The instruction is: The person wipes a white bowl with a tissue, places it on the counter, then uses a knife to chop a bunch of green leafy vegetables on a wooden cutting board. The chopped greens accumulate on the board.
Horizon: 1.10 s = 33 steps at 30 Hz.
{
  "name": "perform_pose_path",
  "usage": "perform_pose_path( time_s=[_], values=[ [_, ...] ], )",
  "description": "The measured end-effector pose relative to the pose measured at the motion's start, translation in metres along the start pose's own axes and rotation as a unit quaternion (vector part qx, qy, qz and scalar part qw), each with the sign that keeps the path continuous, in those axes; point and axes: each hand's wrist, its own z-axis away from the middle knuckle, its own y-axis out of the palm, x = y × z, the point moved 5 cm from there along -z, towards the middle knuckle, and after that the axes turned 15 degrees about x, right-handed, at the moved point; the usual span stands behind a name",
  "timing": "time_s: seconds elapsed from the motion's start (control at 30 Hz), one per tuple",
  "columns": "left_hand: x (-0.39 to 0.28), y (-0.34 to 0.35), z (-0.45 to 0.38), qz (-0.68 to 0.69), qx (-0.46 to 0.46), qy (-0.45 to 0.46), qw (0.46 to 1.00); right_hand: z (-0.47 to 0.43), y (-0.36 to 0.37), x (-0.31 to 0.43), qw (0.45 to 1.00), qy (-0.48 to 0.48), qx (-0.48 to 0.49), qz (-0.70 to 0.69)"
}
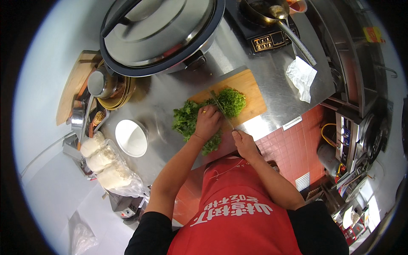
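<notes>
My right hand (244, 144) grips the handle of a kitchen knife (224, 112), whose blade stands on edge across the wooden cutting board (255, 101). To the blade's left, my left hand (208, 121) presses down on a bunch of leafy green herbs (185, 118), its fingers curled close to the blade. The herbs look like cilantro and spread past the board's left edge onto the steel table. A heap of chopped greens (232, 102) lies on the board, right of the blade. Leaves hide part of the board, and my fist covers most of the knife handle.
A white bowl (131, 138) stands on the steel table (159, 105) at the left. Behind the board is a large lidded cooker (159, 35). A pan (264, 14) sits on an induction cooktop (271, 41), near a crumpled white paper towel (301, 76). Bagged white food (111, 172) lies at left.
</notes>
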Motion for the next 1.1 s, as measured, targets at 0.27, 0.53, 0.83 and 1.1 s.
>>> perform_pose_path(
  time_s=[0.27, 0.53, 0.83, 1.1],
  values=[
    [-0.001, -0.006, 0.004, 0.031, -0.006, 0.000, 0.999, 0.041, -0.016, 0.036, 0.996, -0.012, 0.005, 0.091],
    [0.001, -0.004, 0.002, 0.046, 0.000, 0.009, 0.999, 0.019, -0.003, 0.025, 0.998, -0.028, -0.017, 0.061],
    [0.010, 0.003, 0.004, 0.069, 0.017, 0.012, 0.997, 0.019, -0.010, 0.015, 0.999, 0.034, 0.029, -0.015],
    [0.008, 0.000, 0.006, 0.094, 0.000, 0.000, 0.996, 0.035, -0.009, 0.029, 0.998, 0.014, 0.024, 0.052]
  ],
)
